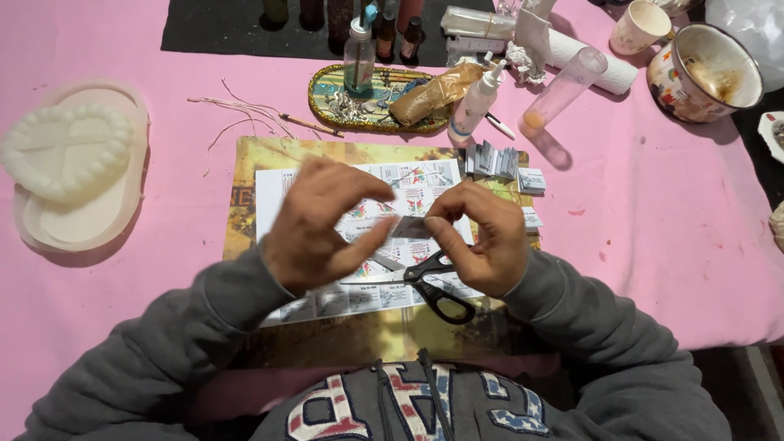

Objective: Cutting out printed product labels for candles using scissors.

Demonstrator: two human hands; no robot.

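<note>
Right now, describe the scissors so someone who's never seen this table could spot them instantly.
On the pink tablecloth, find the yellowish mat with a printed paper sheet on it. The scissors lie open on that sheet, directly below the right hand. Their black loop handles and metal blades make them the only tool among the paper pieces.

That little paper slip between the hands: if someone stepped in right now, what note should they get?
Left hand: thumb and fingers pinching one end of the small paper piece.
Right hand: grip on the other end, holding it above the printed sheet.
Black-handled scissors lie on the sheet, out of hand.
Done: a row of small cut or folded paper pieces sits at the mat's far right corner.
Left: much of the printed sheet looks uncut.
</note>
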